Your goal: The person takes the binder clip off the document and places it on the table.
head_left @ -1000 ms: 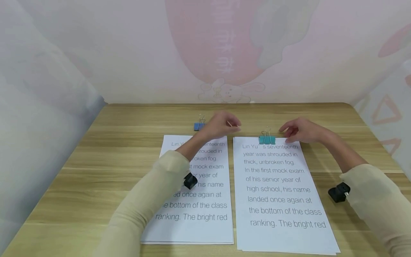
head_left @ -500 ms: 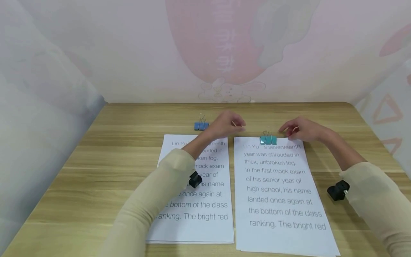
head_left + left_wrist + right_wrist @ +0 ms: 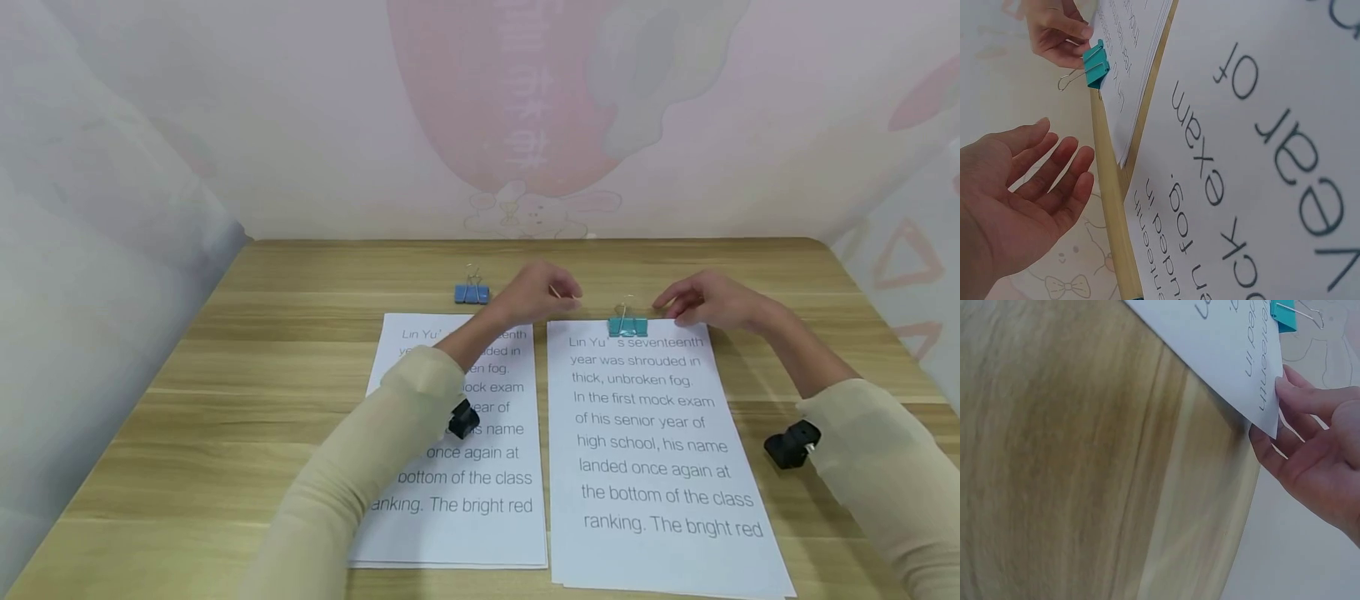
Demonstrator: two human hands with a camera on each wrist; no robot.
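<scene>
Two stacks of printed paper lie side by side on the wooden table (image 3: 300, 275). A teal binder clip (image 3: 627, 327) (image 3: 1094, 65) (image 3: 1285, 315) grips the top edge of the right stack (image 3: 652, 450). My right hand (image 3: 705, 304) (image 3: 1316, 444) lightly pinches that stack's top right corner, thumb on the sheet and fingers at its edge. My left hand (image 3: 543, 292) (image 3: 1022, 187) hovers with its palm open over the top of the left stack (image 3: 487, 492), between the two clips and touching nothing. A blue binder clip (image 3: 471, 292) lies loose on the table behind the left stack.
A pale printed wall (image 3: 525, 125) closes off the far side of the table, and cloth screens stand at the left and right. Bare wood shows left of the stacks and along the table's far edge.
My left hand has drifted a little to the right, toward the teal clip. My right hand has stayed at the paper's corner.
</scene>
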